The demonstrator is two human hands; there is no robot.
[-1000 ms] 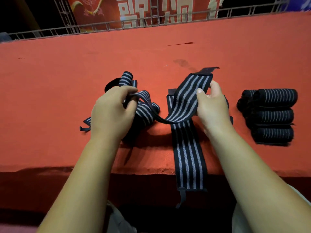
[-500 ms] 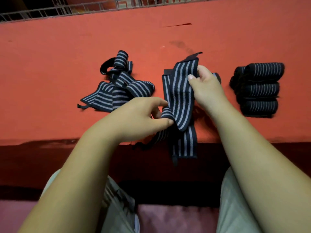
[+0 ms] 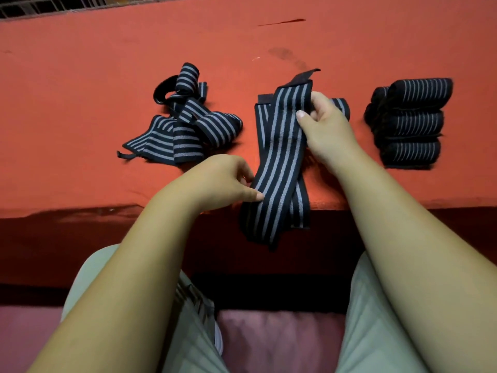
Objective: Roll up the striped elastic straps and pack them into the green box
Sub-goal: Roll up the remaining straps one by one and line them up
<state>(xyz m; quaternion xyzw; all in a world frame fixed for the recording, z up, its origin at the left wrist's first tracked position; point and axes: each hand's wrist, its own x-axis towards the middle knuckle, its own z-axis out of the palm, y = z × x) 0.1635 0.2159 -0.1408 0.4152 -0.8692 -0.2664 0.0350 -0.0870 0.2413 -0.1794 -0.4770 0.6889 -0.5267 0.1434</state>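
Centre of the red table: long strap, draped over the near edge. Off to its right, stacked rolls; to its left, a loose heap. Gripping the strap up top, right hand; pinching its lower edge, left hand.

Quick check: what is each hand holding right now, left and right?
Left hand: pinching the lower edge of the striped elastic strap.
Right hand: gripping the same strap near its upper end.
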